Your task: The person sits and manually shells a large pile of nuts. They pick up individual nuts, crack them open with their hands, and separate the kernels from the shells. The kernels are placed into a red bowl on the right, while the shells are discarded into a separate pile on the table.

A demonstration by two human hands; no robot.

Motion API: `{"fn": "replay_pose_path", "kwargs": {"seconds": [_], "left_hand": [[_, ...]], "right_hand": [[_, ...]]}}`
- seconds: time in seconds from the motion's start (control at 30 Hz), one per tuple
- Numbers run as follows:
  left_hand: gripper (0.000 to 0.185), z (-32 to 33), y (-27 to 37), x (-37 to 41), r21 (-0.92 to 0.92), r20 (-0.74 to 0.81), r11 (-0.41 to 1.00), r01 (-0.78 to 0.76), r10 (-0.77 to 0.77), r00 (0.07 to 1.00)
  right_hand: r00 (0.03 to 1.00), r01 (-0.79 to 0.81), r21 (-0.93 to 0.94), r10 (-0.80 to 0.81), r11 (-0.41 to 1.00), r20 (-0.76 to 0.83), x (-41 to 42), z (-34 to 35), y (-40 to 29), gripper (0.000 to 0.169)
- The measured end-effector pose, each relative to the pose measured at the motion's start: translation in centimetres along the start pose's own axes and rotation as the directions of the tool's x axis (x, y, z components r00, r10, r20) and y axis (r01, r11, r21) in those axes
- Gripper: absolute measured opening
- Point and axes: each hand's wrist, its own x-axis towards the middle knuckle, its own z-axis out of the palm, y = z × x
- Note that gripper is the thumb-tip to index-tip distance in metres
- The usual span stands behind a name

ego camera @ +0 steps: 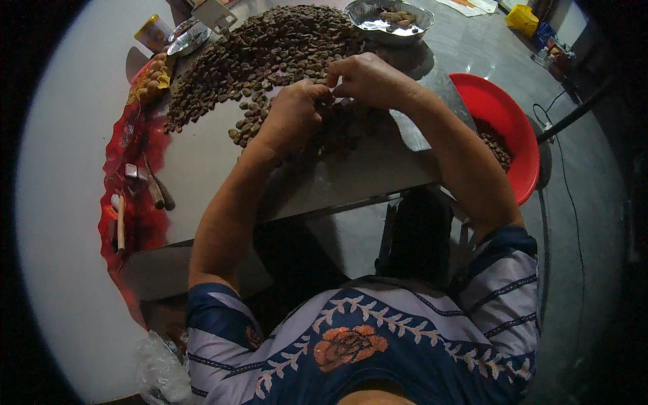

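Note:
A large heap of small brown dried pieces, beans or seeds by their look point(263, 45), covers the back of the table, with a smaller group nearer to me. Over this near group, my left hand point(298, 114) is bent with its fingers curled together. My right hand point(369, 83) meets it from the right, thumb and forefinger curved towards the left fingertips. Something small and pale shows between the two hands, too small to name. Whether either hand grips it cannot be told. Shadow hides part of the pieces below my hands.
A foil tray point(390, 23) with brown pieces stands at the back right. A red plastic basin point(511, 147) holding more pieces is beside the table's right side. Eggs point(154, 76), a can point(153, 33) and wooden-handled tools point(158, 190) lie along the left side. A cable point(572, 202) crosses the floor.

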Motion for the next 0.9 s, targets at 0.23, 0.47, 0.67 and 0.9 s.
{"fn": "replay_pose_path", "kwargs": {"seconds": [0.23,0.47,0.67,0.9], "left_hand": [[0.027,0.7,-0.6,0.1,0.147,-0.067,0.987,-0.063,0.073,0.995],[0.022,0.5,-0.6,0.0,0.191,-0.067,0.976,-0.11,0.124,0.99],[0.013,-0.5,0.0,-0.6,0.041,-0.075,0.998,-0.044,0.047,0.996],[0.013,-0.2,-0.1,-0.5,0.084,-0.052,0.996,-0.016,0.02,0.998]], "right_hand": [[0.999,0.009,-0.047,-0.008,0.999,0.034,0.3,1.3,-0.1,0.01],[1.0,0.006,-0.066,-0.005,0.998,0.01,0.1,0.7,-0.7,0.011],[0.952,-0.305,0.517,0.275,0.8,0.135,0.3,-1.1,-0.9,0.014],[0.99,-0.141,0.946,0.019,0.291,0.141,0.1,-2.9,-0.2,0.015]]}}
